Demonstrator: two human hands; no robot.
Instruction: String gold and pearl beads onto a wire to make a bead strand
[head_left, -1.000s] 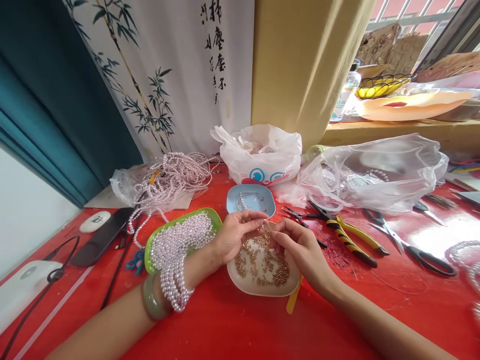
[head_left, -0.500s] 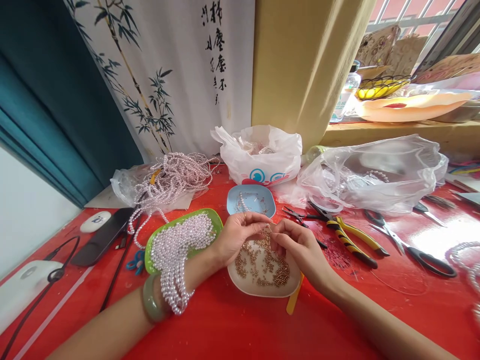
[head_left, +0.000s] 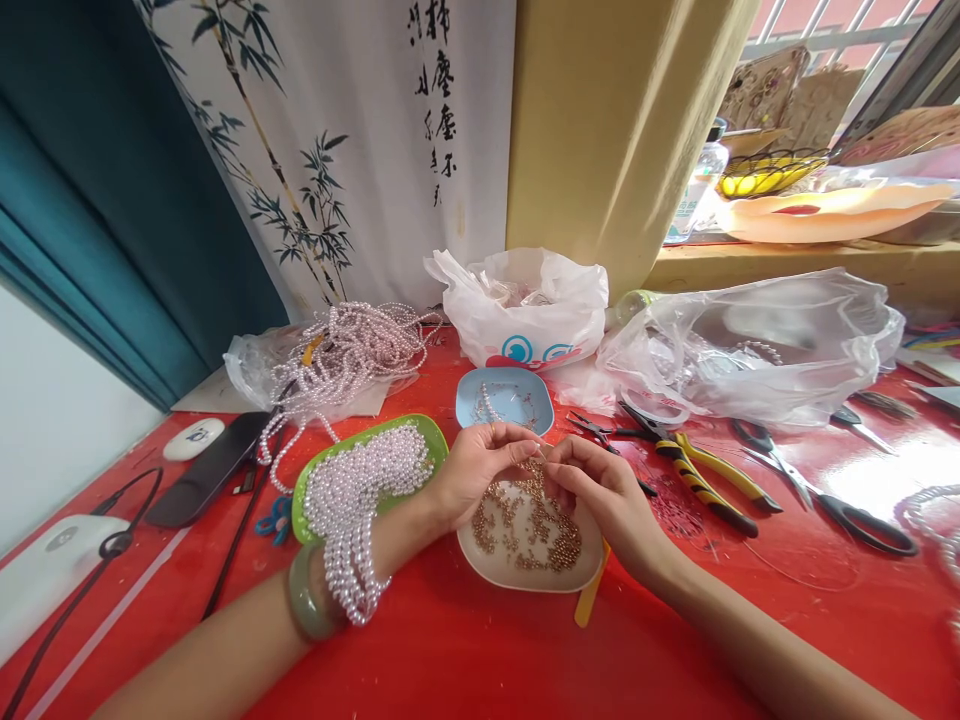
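Note:
My left hand (head_left: 480,465) is pinched closed over the white dish (head_left: 491,572), its fingertips nearly meeting those of my right hand (head_left: 596,480). My right hand is closed in a pinch too. A thin pale strand shows faintly between the two sets of fingertips; whether a bead is on it I cannot tell. Small gold beads (head_left: 559,545) lie scattered in the white dish below. Strings of pearl beads (head_left: 356,570) hang around my left wrist, in front of a green bangle (head_left: 307,595). Beside that forearm, a green tray (head_left: 302,520) holds a heap of strung pearl beads (head_left: 367,465).
A blue dish (head_left: 536,388) with small pieces sits behind my hands. Yellow-black pliers (head_left: 697,485) and scissors (head_left: 817,495) lie to the right. A white plastic bag (head_left: 525,310), a clear bag (head_left: 757,340) and a pile of bead strings (head_left: 352,350) line the back.
The whole view has shifted slightly. Both hands keep their pinch over the white dish, with hardly any change in the fingers.

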